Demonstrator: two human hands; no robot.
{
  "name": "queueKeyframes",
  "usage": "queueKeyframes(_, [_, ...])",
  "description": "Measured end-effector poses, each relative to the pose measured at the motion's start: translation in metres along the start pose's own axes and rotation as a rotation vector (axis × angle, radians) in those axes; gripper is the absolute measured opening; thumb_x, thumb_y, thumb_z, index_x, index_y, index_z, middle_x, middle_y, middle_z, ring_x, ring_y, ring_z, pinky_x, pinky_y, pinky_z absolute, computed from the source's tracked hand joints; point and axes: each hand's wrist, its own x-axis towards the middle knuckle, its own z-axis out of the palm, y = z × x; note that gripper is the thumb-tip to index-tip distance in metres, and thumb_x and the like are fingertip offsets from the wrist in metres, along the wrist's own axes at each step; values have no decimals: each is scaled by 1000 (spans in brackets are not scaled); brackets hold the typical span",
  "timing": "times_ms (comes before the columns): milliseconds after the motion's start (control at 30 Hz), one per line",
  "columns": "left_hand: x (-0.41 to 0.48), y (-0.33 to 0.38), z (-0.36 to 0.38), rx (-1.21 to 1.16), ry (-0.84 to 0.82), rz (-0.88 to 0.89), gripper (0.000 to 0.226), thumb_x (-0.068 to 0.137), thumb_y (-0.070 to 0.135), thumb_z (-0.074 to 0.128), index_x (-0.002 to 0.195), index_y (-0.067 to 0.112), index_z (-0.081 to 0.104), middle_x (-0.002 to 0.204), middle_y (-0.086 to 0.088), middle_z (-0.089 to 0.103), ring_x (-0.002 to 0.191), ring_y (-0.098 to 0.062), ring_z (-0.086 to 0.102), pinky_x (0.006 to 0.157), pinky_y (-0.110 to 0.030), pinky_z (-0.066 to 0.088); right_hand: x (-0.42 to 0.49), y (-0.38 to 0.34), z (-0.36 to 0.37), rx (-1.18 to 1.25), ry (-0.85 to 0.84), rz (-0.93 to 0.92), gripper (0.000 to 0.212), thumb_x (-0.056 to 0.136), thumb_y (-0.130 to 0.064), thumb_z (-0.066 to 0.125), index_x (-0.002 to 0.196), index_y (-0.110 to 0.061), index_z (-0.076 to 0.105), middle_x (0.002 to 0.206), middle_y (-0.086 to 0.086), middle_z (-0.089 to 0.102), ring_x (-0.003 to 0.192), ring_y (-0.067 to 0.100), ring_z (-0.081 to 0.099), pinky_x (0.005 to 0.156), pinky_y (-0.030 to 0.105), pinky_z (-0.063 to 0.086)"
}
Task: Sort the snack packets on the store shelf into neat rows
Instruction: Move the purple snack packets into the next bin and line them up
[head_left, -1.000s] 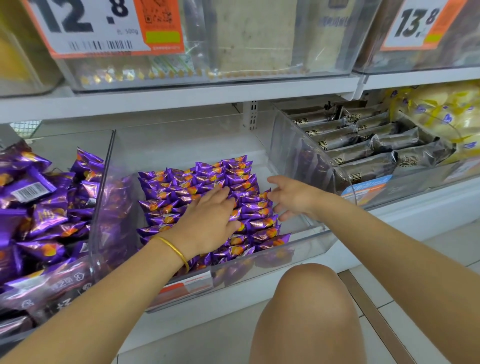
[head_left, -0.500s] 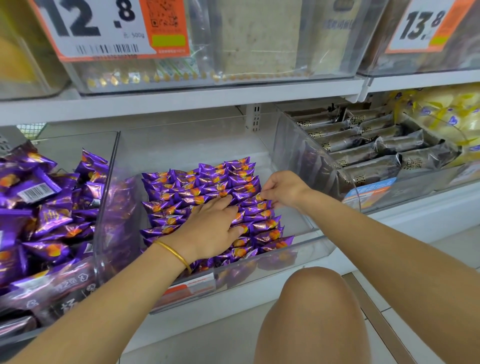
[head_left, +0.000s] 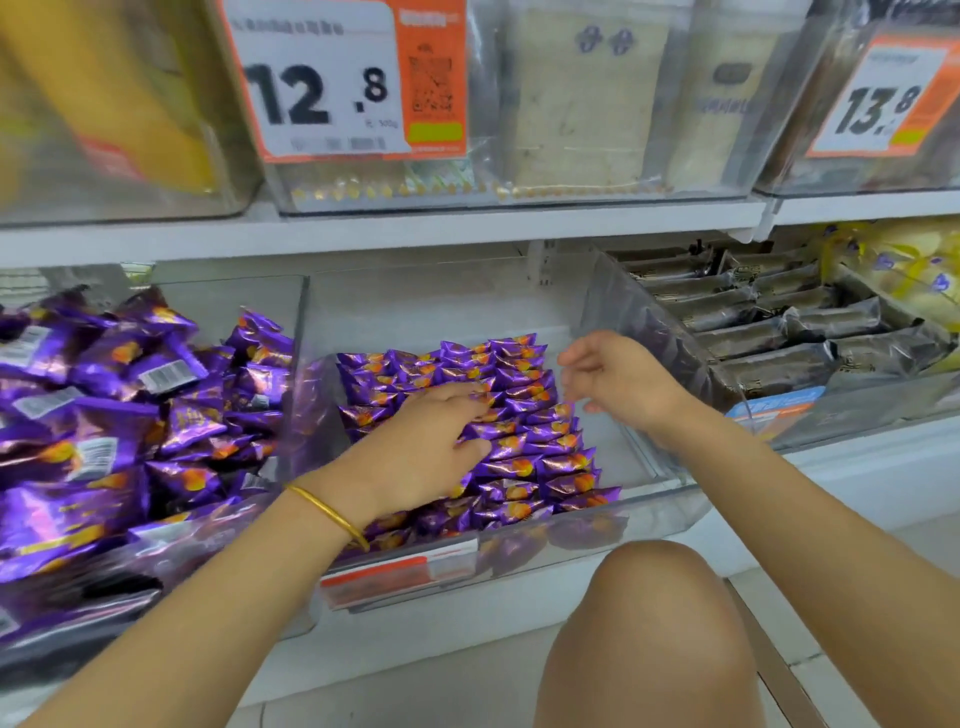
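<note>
Snack packets (head_left: 530, 441), small purple ones with an orange mark, lie in overlapping rows in the middle clear bin (head_left: 675, 486) on the lower shelf; they fill its left and centre, with bare floor along its right wall. The step in hand looks like squaring these rows; the flat palm should press lightly, since the glossy wrappers would likely slide and fan out under a hard push; the free hand can serve as a straight edge against the right-hand ends, nudging them leftward row by row from back to front; the front rows near the bin's lip look the most skewed and probably need it most. The left grip (head_left: 431, 452) lies flat on the middle rows, fingers straight, touching the packets and clasping none; the right grip (head_left: 618, 384) hovers just beside the rows' right edge toward the back, fingers loosely spread, a little blurred, apparently empty; the packets sit to its left and below; whether a fingertip touches them I cannot tell.
</note>
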Motion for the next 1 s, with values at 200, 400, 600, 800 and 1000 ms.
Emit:
queueKeyframes(200, [-69,-3,-46,-87,356,105,32,85,14,56,116,6,64,124,-6,59,116,-8,45,97,2,19,-49,-83,51,224,-128,-293,12,89,-1,57,96,-11,59,91,15,63,73,20,63,68,32,53])
queueKeyframes(400, [-129,-79,-100,146,618,-211,32,72,12,54,99,6,71,101,-13,70,101,-27,61,91,-25,34,-65,-146,114,216,-273,-502,30,85,5,58,82,-25,57,93,10,66,81,19,65,80,27,50])
queueKeyframes(600, [-143,-135,-105,233,489,-495,38,81,21,69,115,4,62,102,-21,59,100,-40,53,90,-47,43,-31,-173,179,-410,-353,-758,33,85,-4,58,116,-17,61,110,2,54,100,19,57,87,24,42])
queueKeyframes(800, [-145,-142,-99,155,488,-505,36,82,32,66,112,12,60,96,-4,50,102,-28,48,88,-41,43,-9,-184,216,-719,-494,-706,45,84,-7,61,124,-23,51,120,9,41,104,30,53,86,40,45])
queueKeyframes(1000, [-156,-136,-101,-93,568,-431,25,82,21,68,100,23,50,85,6,54,91,-20,51,78,-35,43,-8,-182,217,-714,-434,-716,38,79,-6,66,113,-17,54,106,2,42,97,25,52,78,33,44])
